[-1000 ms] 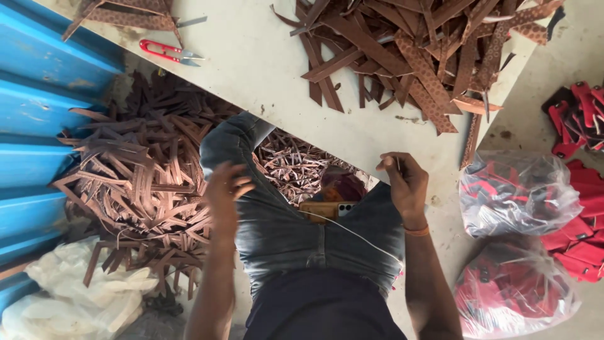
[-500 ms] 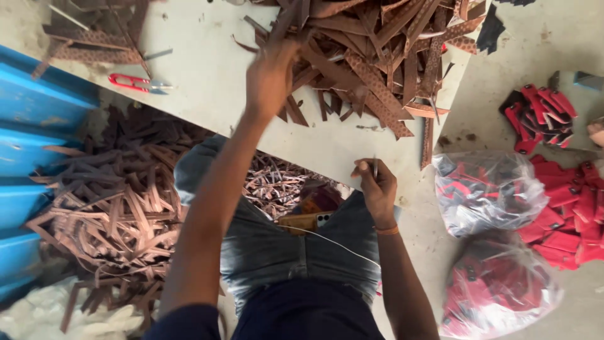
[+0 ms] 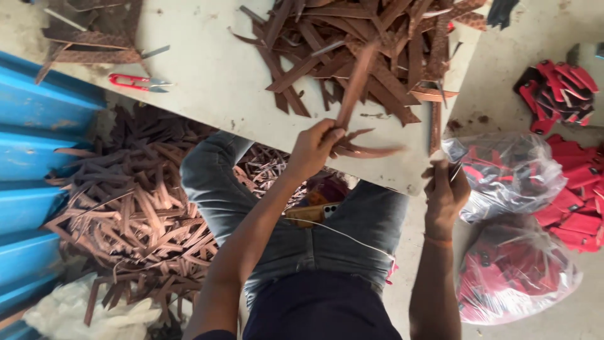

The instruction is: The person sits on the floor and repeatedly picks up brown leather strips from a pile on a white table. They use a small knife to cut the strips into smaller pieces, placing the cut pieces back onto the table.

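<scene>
The left hand (image 3: 314,148) has its grip closed on a brown strap (image 3: 353,88), lifted at the near edge of the tabletop (image 3: 207,69), just in front of the pile of brown straps (image 3: 365,44). The right hand (image 3: 445,192) sits at the tabletop's near corner, grip curled shut on something small I cannot make out. Red snips (image 3: 135,82) lie on the tabletop, well left of the pile. Clear bags of red pieces (image 3: 509,176) rest on the floor beside the right hand

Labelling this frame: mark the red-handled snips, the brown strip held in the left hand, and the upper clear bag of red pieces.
red-handled snips (image 3: 134,82): head view, on the red handle loop.
brown strip (image 3: 354,85): head view, mid-length, above the left hand (image 3: 314,148).
upper clear bag (image 3: 509,173): head view, on the plastic front.
</scene>
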